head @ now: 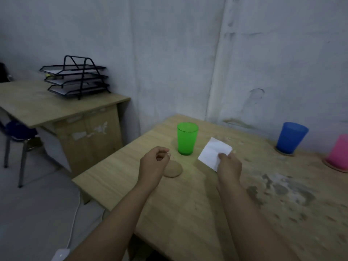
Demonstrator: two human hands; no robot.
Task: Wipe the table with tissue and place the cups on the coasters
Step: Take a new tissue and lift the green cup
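- Chair (17, 132) with a blue seat stood at the far left, beside a second wooden desk (47, 108) that carried a black three-tier paper tray (75, 77)
- A white cable (74, 221) ran down across the floor to a white box at the bottom edge
- The left hand (153, 162) hovered above the near-left part of the surface (188, 213), fingers curled loosely inward and holding nothing
- A round cork coaster (174, 169) lay bare on the surface, partly hidden behind that hand
- The green cup (187, 138) stood upright directly on the wood, just beyond the coaster and not on it
- The white tissue (211, 152) was held flat and tilted above the surface, right of the green cup
- The right hand (229, 165) pinched the tissue's near corner between thumb and fingers
- The blue cup (291, 137) stood upright on a coaster near the wall
- The pink cup (338, 152), cut off by the right edge, sat on another coaster
- Pale, patchy stains marked the wood on the right half
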